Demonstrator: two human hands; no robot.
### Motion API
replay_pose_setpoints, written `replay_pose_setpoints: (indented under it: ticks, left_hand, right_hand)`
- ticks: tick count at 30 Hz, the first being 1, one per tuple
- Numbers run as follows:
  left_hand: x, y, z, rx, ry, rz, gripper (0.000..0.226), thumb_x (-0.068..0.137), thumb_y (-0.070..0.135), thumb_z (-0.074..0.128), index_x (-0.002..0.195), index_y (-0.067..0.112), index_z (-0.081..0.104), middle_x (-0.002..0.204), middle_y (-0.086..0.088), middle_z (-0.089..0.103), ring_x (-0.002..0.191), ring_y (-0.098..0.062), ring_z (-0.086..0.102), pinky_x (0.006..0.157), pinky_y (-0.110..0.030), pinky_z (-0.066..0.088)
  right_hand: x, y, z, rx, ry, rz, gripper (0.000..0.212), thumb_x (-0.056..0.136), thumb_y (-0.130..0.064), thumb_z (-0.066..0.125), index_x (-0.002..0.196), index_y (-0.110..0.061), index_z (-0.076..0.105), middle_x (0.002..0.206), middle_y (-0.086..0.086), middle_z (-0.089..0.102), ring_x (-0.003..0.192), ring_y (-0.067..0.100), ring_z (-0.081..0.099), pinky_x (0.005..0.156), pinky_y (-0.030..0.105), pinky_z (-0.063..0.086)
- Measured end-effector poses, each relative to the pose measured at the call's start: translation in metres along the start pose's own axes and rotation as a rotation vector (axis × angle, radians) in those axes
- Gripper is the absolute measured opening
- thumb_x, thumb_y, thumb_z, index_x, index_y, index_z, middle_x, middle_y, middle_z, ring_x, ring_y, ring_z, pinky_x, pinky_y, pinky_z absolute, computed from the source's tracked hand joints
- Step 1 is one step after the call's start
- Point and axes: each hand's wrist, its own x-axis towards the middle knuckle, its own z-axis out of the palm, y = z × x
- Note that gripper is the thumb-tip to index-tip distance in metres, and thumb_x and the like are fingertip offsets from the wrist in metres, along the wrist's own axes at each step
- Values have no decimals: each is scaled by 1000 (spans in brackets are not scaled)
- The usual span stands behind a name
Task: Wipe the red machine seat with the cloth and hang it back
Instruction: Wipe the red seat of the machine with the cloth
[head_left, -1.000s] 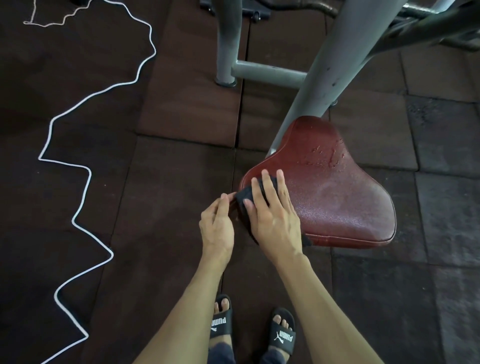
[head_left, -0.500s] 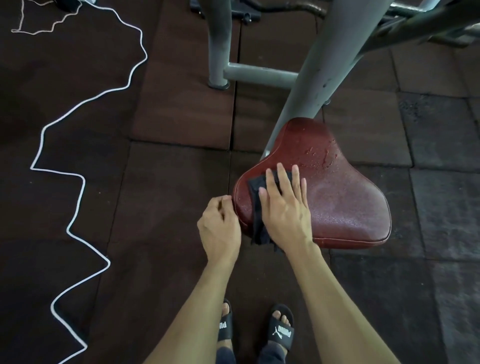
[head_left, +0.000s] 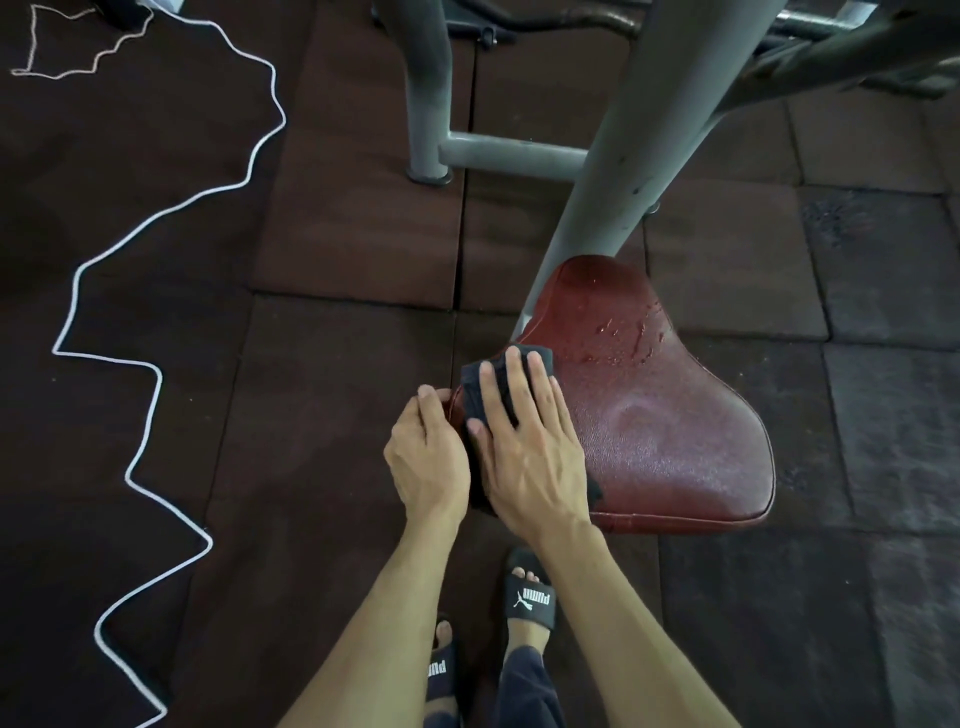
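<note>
Red seat (head_left: 660, 441) on grey frame post (head_left: 613, 171), wet droplets near its narrow end, dark cloth (head_left: 491, 387) on left edge, right hand (head_left: 524, 447) flat, fingers spread pressing cloth, left hand (head_left: 428, 457) curled gripping seat edge, black slides (head_left: 532, 600) reading PUMA, white cord (head_left: 156, 374) on floor

I see the red seat (head_left: 660, 441) in pebbled, faintly glossy leather-like upholstery, beaded with wet droplets near its narrow end; the cloth (head_left: 488, 395), dark, soft and matt; the frame tube (head_left: 623, 156), grey painted metal, chipped; the floor (head_left: 337, 389), rough matt rubber-like tiles; the cord (head_left: 156, 384), white and twisted.
</note>
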Motion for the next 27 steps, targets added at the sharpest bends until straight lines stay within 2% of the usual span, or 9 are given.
replay_pose_setpoints:
  ticks: [4, 9, 12, 16, 20, 23, 27]
  left_hand:
    - [1, 4, 3, -28, 24, -35, 57, 109, 50, 29, 112, 22, 79, 116, 0, 78, 112, -17, 68, 91, -29, 44]
    - [7, 4, 7, 13, 11, -28, 46, 107, 45, 38, 109, 24, 79, 110, -3, 78, 107, -21, 69, 94, -37, 51]
    - [6, 4, 11, 64, 2, 16, 39, 107, 41, 42, 110, 24, 77, 107, -3, 76, 105, -21, 68, 88, -33, 47]
    - [6, -1, 9, 184, -57, 165, 35, 107, 32, 44, 123, 21, 73, 118, 0, 75, 115, -19, 67, 100, -33, 50]
    - [2, -7, 4, 462, -169, 361, 40, 108, 28, 44, 145, 15, 56, 139, -4, 65, 131, -21, 56, 103, -22, 35]
    - [-3, -7, 2, 582, -229, 419, 50, 109, 33, 40, 154, 14, 43, 149, -8, 57, 138, -24, 49, 107, -30, 40]
    - [-4, -6, 5, 695, -237, 470, 53, 109, 35, 37, 157, 11, 38, 150, -12, 54, 137, -28, 50, 105, -39, 48]
  right_hand:
    - [27, 1, 1, 27, -12, -4, 54, 108, -44, 31, 155, -17, 39, 167, 12, 28, 157, 28, 17, 126, 48, 25]
    - [15, 4, -3, 43, 5, -2, 48, 108, -34, 36, 151, -14, 45, 165, 11, 33, 156, 27, 21, 125, 46, 28]
    - [-5, 16, -9, 39, -8, -48, 48, 108, -32, 37, 153, -14, 43, 165, 11, 31, 156, 27, 21, 124, 46, 30]
    - [11, 27, -8, 40, 18, 34, 49, 107, -34, 38, 151, -14, 45, 165, 13, 33, 155, 28, 25, 122, 48, 33]
    - [26, 29, -5, 48, 13, 94, 51, 107, -36, 37, 151, -12, 45, 165, 14, 31, 155, 29, 23, 123, 48, 32]
    - [-1, 37, -11, 20, 23, 116, 51, 109, -35, 35, 154, -12, 40, 167, 14, 27, 157, 27, 19, 125, 45, 28]
    - [-15, 51, -16, -32, -4, 177, 52, 109, -36, 32, 156, -13, 37, 168, 14, 24, 157, 30, 18, 125, 49, 28]
